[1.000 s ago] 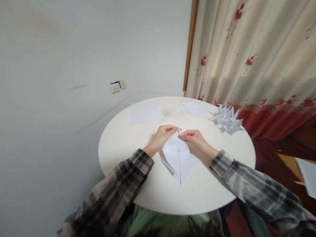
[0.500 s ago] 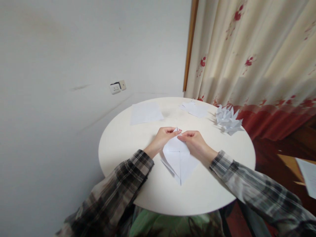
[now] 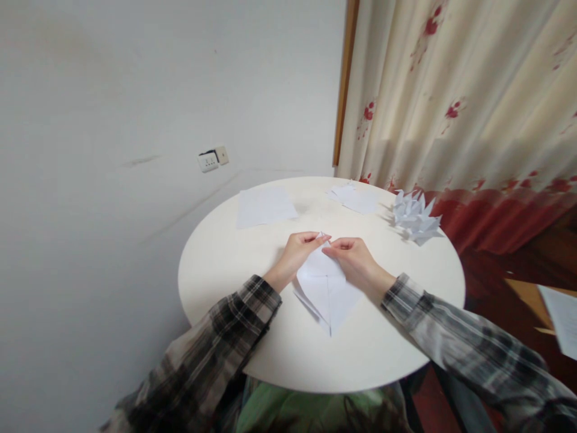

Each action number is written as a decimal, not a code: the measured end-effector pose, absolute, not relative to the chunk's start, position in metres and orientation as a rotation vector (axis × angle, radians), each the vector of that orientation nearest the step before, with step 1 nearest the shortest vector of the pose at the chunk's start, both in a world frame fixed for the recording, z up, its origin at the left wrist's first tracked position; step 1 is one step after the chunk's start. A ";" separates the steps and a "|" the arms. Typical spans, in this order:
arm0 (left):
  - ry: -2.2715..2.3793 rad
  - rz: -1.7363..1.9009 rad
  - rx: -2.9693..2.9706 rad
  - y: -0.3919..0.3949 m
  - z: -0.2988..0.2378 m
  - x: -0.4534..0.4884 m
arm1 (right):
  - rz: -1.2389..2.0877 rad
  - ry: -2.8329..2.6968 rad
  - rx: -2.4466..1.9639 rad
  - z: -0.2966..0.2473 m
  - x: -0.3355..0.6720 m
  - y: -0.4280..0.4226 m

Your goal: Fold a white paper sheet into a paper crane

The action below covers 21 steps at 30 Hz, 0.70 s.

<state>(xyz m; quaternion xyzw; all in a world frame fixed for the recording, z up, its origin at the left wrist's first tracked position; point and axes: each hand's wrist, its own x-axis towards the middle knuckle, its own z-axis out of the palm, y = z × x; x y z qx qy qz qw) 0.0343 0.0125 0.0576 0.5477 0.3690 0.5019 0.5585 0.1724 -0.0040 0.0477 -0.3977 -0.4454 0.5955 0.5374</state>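
A folded sheet of white paper (image 3: 328, 291) lies in front of me, its lower point toward me and crease lines crossing at its middle. My left hand (image 3: 300, 252) pinches the far tip of this paper between thumb and fingers. Just right of that tip, my right hand (image 3: 354, 257) is closed on the paper's upper right edge. The layers stand slightly apart along the lower left side. Part of the far end is hidden behind my fingers.
Both forearms rest over a round white table (image 3: 216, 264). Toward its far side lie a flat white sheet (image 3: 265, 207) and some smaller papers (image 3: 356, 198). Several folded paper cranes (image 3: 415, 218) cluster at the right edge. A wall socket (image 3: 208, 161) and a curtain (image 3: 451, 90) are behind.
Both hands keep their hold on the folded paper with barely any movement. The whole view has shifted very slightly.
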 end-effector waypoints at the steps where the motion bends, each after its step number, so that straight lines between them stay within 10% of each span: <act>1: 0.871 1.188 1.294 0.012 0.058 0.034 | 1.412 -1.061 -0.940 0.047 0.172 -0.003; 21: 0.940 1.218 1.288 0.011 0.058 0.033 | 1.412 -1.106 -0.909 0.034 0.172 0.002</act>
